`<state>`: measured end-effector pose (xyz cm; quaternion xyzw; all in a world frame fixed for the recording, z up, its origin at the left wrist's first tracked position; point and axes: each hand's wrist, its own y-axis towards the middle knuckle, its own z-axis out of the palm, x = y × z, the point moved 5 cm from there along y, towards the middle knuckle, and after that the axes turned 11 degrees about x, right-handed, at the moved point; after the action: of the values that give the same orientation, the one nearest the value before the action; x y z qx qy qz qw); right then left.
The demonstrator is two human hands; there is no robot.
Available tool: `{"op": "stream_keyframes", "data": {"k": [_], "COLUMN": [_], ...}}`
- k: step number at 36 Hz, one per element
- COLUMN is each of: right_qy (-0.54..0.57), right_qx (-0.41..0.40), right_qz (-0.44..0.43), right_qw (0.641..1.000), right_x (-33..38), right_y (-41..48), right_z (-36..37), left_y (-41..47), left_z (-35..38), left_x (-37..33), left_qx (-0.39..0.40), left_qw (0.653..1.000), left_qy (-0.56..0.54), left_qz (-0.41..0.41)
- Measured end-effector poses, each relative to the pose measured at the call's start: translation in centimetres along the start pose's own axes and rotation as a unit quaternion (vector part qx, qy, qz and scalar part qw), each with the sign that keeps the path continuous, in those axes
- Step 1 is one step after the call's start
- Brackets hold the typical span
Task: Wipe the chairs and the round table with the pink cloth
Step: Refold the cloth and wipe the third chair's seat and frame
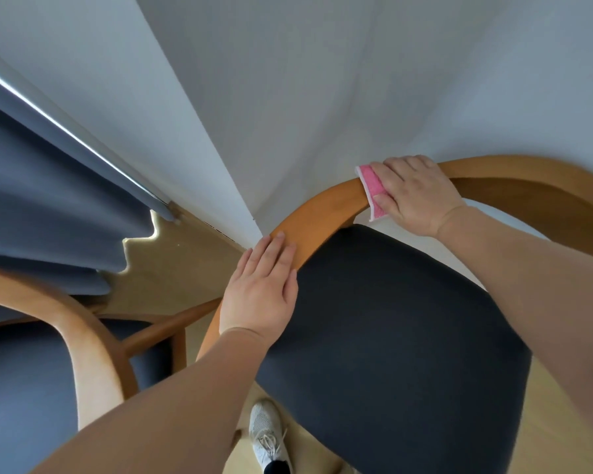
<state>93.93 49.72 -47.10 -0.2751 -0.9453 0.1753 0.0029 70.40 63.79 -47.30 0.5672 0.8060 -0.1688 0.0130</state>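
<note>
Step in hand (judged): wiping the curved back rail (322,213) of the near chair (514,179). The round table is not in view.

The pink cloth (372,184) lies folded over the top of the back rail, just right of its bend, under the right hand (415,193). Its fingers are close together and curved over cloth and rail, with the thumb on the near face. The left hand (261,289) lies flat lower down the same rail, fingers straight and side by side, holding nothing.

To do it well:
- wrap the cloth round the rail so one pass covers the top and both faces
- slide it along the arc with even pressure
- brace the chair with the left hand, then lift it off so its patch gets wiped too

Materials:
- rail: smooth, varnished, honey-coloured wood, one wide bent arc with rounded edges
- the seat (391,319): dark grey matte fabric, padded, with rounded corners
- cloth: looks nubbly, pink with a white edge

A second chair (93,336) of like make stands to the left, by a pleated blue-grey curtain (48,206)
</note>
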Motion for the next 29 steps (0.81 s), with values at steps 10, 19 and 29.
{"op": "stream_keyframes", "data": {"k": [10, 19, 29], "right_qy": [-0.074, -0.065, -0.059], "right_qx": [0.036, 0.029, 0.065], "right_qz": [0.013, 0.029, 0.097], "right_qw": [0.997, 0.997, 0.991], "right_x": [-3.2, -5.6, -8.8], "right_y": [-1.3, -2.4, -5.2], "right_z": [0.4, 0.1, -0.4], "left_y": [0.2, 0.0, 0.2], "left_z": [-0.1, -0.3, -1.0], "left_x": [-0.1, -0.2, -1.1], "left_qx": [0.006, 0.022, 0.029], "left_qw": [1.000, 0.999, 0.999], "left_qy": [0.003, -0.025, -0.033], "left_qz": [-0.005, -0.013, -0.002]}}
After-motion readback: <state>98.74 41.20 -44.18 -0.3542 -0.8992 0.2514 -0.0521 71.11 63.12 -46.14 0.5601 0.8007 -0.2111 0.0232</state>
